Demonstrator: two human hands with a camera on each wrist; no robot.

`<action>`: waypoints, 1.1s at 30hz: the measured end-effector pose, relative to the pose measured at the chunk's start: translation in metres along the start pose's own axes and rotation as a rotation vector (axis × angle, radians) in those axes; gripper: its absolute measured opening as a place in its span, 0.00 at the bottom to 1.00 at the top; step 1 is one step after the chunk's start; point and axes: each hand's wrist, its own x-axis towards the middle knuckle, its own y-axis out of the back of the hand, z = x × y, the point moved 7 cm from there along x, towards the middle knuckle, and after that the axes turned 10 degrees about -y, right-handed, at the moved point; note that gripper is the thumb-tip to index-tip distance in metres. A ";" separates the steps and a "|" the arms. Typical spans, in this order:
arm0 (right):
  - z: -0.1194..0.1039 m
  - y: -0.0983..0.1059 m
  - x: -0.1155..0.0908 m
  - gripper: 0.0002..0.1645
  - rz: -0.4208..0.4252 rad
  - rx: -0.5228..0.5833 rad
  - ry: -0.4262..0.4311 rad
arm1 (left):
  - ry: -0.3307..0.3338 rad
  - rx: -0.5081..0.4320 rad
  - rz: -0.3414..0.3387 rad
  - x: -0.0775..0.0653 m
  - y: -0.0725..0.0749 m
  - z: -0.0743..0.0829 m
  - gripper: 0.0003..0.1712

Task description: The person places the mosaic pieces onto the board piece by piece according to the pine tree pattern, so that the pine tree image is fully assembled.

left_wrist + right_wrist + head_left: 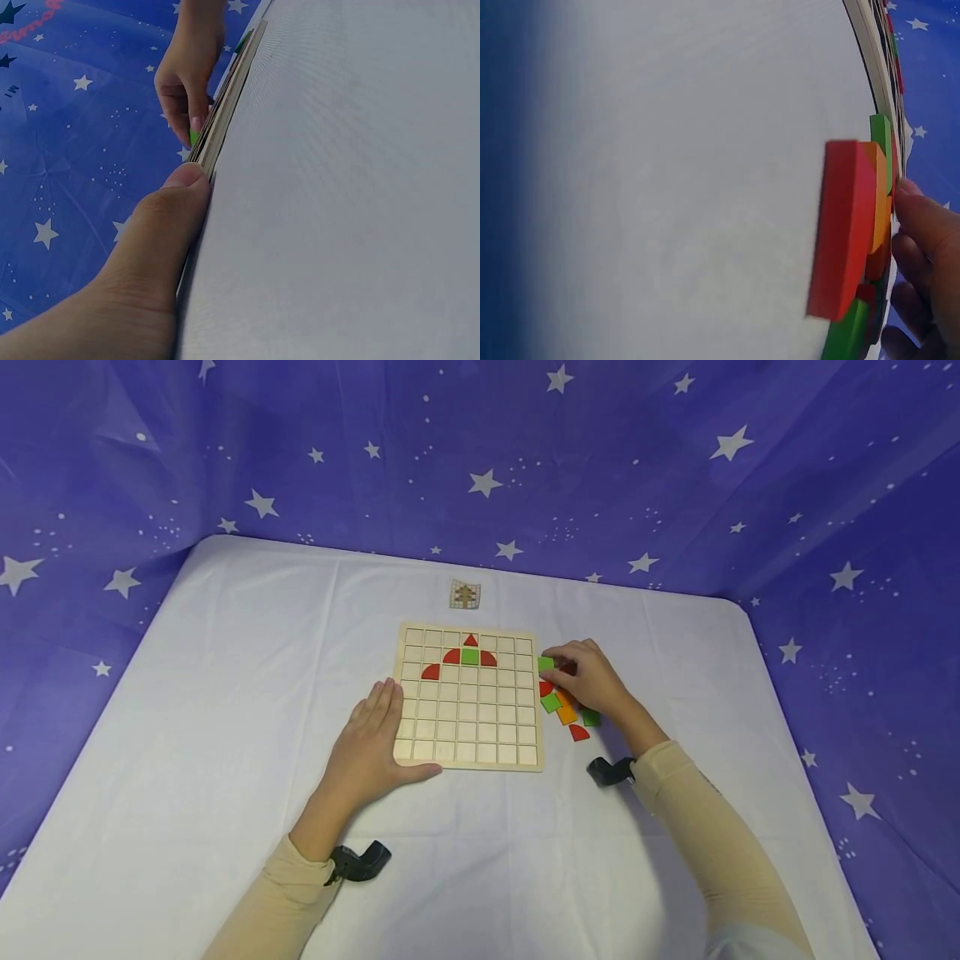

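A wooden grid board [467, 755] lies on the table. Set in its upper cells are a red triangle [470, 641], a green square [469, 657] and several red quarter-circle tiles [431, 672]. My left hand [365, 752] rests against the board's lower left corner, fingers straight along the left side and thumb at the near edge. At the board's right side my right hand [591, 677] pinches a green square tile [546, 663] between thumb and fingers. Below it lie loose red, orange [566, 716] and green tiles, some hidden under the hand.
A small pattern card [465, 595] lies beyond the board's far edge. White cloth [225, 693] covers the table, and a blue star-printed sheet [420, 468] hangs behind. Black wrist cameras [362, 862] stick out from both sleeves.
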 end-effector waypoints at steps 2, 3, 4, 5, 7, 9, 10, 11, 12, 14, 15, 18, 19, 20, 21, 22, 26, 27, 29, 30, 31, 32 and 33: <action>-0.004 0.003 0.000 0.24 0.028 0.002 -0.010 | -0.002 0.000 0.001 0.000 0.000 0.000 0.79; -0.007 0.004 0.000 0.24 0.044 0.007 -0.012 | -0.003 0.002 0.002 0.000 0.000 0.000 0.79; -0.011 0.005 -0.001 0.24 0.055 0.010 -0.001 | -0.003 0.004 0.002 0.000 0.000 0.000 0.79; -0.017 0.006 -0.001 0.24 0.065 0.019 0.013 | -0.004 0.006 0.002 0.000 0.000 0.000 0.78; -0.031 0.005 -0.003 0.24 0.069 0.025 0.051 | -0.002 0.008 0.001 0.001 0.000 -0.001 0.78; -0.046 0.002 -0.006 0.24 0.061 0.032 0.094 | -0.001 0.010 0.000 0.001 0.001 -0.001 0.78; -0.053 -0.001 -0.006 0.24 0.057 0.028 0.114 | -0.001 0.009 -0.002 0.001 0.001 -0.001 0.78; -0.060 -0.004 -0.007 0.24 0.053 0.025 0.123 | -0.002 0.010 -0.003 0.001 0.001 -0.001 0.78; -0.066 -0.007 -0.007 0.24 0.047 0.017 0.134 | -0.002 0.011 -0.004 0.001 0.001 -0.001 0.78; -0.079 -0.015 -0.007 0.24 0.030 0.009 0.156 | -0.005 0.013 -0.005 0.001 0.001 -0.001 0.78; -0.084 -0.019 -0.006 0.24 0.020 0.002 0.172 | -0.006 0.015 -0.005 0.002 0.001 0.000 0.78; -0.102 -0.031 -0.005 0.24 -0.013 -0.035 0.209 | -0.007 0.018 -0.005 0.002 0.001 -0.001 0.78; -0.107 -0.035 -0.005 0.24 -0.023 -0.045 0.221 | -0.006 0.018 -0.007 0.002 0.001 -0.001 0.78; -0.112 -0.039 -0.005 0.24 -0.030 -0.061 0.233 | -0.005 0.018 -0.008 0.002 0.000 -0.001 0.78; -0.116 -0.043 -0.005 0.24 -0.036 -0.076 0.242 | -0.006 0.018 -0.010 0.002 0.000 -0.001 0.78; -0.120 -0.046 -0.005 0.24 -0.042 -0.091 0.246 | -0.006 0.018 -0.012 0.002 0.000 -0.001 0.78; -0.131 -0.059 -0.006 0.23 -0.061 -0.137 0.271 | -0.010 0.019 -0.016 0.001 -0.001 0.000 0.78; -0.134 -0.062 -0.006 0.23 -0.062 -0.148 0.276 | -0.011 0.019 -0.016 0.001 -0.002 0.000 0.78; -0.138 -0.066 -0.006 0.22 -0.053 -0.173 0.285 | -0.012 0.019 -0.014 0.001 -0.001 0.000 0.78; -0.139 -0.067 -0.006 0.22 -0.046 -0.184 0.289 | -0.013 0.020 -0.013 0.000 -0.001 -0.001 0.78; -0.141 -0.068 -0.005 0.22 -0.038 -0.193 0.293 | -0.013 0.021 -0.013 0.000 -0.001 -0.001 0.78; -0.142 -0.070 -0.005 0.22 -0.032 -0.200 0.292 | -0.013 0.023 -0.012 0.000 -0.001 -0.001 0.78; -0.142 -0.070 -0.004 0.21 -0.027 -0.204 0.291 | -0.013 0.024 -0.011 0.000 -0.001 -0.001 0.78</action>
